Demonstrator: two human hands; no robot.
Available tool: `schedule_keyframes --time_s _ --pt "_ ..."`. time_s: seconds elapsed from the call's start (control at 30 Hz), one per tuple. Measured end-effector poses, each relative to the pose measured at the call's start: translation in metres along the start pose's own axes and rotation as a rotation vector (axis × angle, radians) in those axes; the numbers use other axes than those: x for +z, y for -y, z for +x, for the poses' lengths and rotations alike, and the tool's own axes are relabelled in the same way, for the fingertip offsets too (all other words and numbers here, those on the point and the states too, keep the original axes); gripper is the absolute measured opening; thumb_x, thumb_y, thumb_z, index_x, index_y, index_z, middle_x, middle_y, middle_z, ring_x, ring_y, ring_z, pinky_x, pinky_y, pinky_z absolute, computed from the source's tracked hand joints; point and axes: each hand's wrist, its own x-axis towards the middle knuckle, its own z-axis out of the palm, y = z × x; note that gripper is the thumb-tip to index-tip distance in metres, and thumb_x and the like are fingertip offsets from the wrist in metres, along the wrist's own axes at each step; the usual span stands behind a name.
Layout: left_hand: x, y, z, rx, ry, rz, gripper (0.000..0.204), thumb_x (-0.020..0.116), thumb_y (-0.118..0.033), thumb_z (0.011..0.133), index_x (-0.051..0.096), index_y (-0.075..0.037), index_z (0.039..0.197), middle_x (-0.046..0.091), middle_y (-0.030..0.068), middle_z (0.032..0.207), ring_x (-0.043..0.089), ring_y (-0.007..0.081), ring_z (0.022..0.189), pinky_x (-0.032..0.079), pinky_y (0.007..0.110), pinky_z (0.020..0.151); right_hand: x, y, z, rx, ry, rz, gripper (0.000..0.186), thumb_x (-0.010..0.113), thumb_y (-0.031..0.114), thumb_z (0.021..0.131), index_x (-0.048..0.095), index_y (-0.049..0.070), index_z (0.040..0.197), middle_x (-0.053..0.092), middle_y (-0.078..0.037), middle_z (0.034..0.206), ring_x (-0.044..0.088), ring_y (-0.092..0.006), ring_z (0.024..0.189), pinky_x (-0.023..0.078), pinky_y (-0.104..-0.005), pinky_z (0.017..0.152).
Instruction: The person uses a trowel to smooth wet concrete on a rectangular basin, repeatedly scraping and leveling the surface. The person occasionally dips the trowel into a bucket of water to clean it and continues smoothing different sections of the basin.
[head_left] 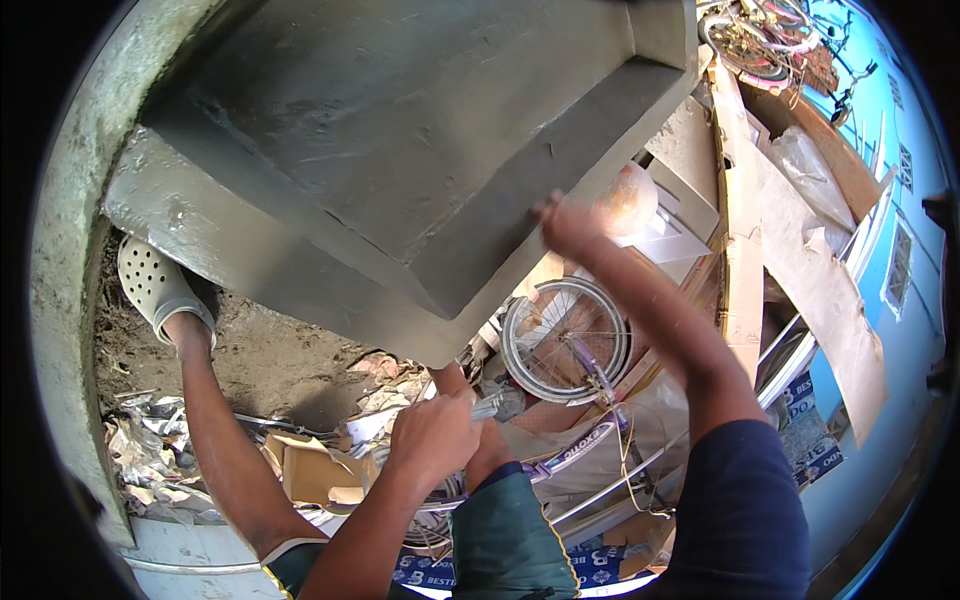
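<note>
A grey wet-cement basin (380,130) with smooth walls and a flat rim fills the upper part of the view. My right hand (572,228) is at its right-hand rim, fingers folded and slightly blurred. What those fingers hold, if anything, is hidden. Below the basin's near corner, my left hand (435,437) is closed around a small grey tool (487,406). Only its short, metal-looking end shows, so its kind is unclear. The left hand is apart from the cement.
My foot in a pale clog (160,285) stands left, beside a rough concrete wall (75,260). Below lie a purple bicycle (580,440) with its wheel (566,340), torn cardboard (315,470) and scraps. Boards (738,220) lean at the right by a blue wall (905,300).
</note>
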Motion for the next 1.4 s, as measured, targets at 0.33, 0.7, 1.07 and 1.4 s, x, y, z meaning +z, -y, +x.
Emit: schedule_keyframes --time_s 0.33,0.7,1.07,1.4 --pt "0.015 0.015 0.017 -0.031 -0.006 0.047 0.029 0.059 -0.03 0.104 0.07 -0.003 0.104 0.077 0.0232 0.097 0.075 0.0448 0.096 0.057 0.058 0.086 -0.037 -0.163 0.108 0.258 -0.005 0.045 0.031 0.058 0.017 0.098 0.08 0.013 0.12 0.081 -0.016 0.117 0.078 -0.0379 0.11 0.063 -0.0491 0.095" --pt "-0.001 -0.008 0.014 -0.005 -0.015 0.041 0.03 0.068 -0.028 0.099 0.073 -0.001 0.111 0.078 0.0258 0.097 0.077 0.0458 0.096 0.06 0.057 0.088 -0.06 0.042 -0.044 -0.202 0.293 0.239 0.035 0.055 0.028 0.105 0.077 0.023 0.132 0.081 -0.014 0.114 0.081 -0.0312 0.103 0.067 -0.0469 0.089" --pt "0.002 -0.011 0.009 0.009 0.015 0.051 0.026 0.065 -0.026 0.1 0.07 -0.001 0.106 0.077 0.0243 0.099 0.075 0.0451 0.099 0.057 0.057 0.087 -0.043 -0.102 -0.031 0.054 -0.037 -0.188 0.032 0.051 0.018 0.104 0.077 0.015 0.122 0.076 -0.016 0.12 0.079 -0.0335 0.099 0.064 -0.0463 0.087" --pt "0.003 -0.01 0.003 0.011 -0.014 0.003 0.026 0.069 -0.025 0.097 0.071 -0.001 0.107 0.077 0.0271 0.094 0.076 0.0479 0.093 0.059 0.058 0.087 -0.059 -0.016 -0.077 -0.026 0.166 0.153 0.036 0.054 0.016 0.101 0.076 0.018 0.13 0.08 -0.017 0.107 0.08 -0.033 0.093 0.066 -0.0471 0.08"
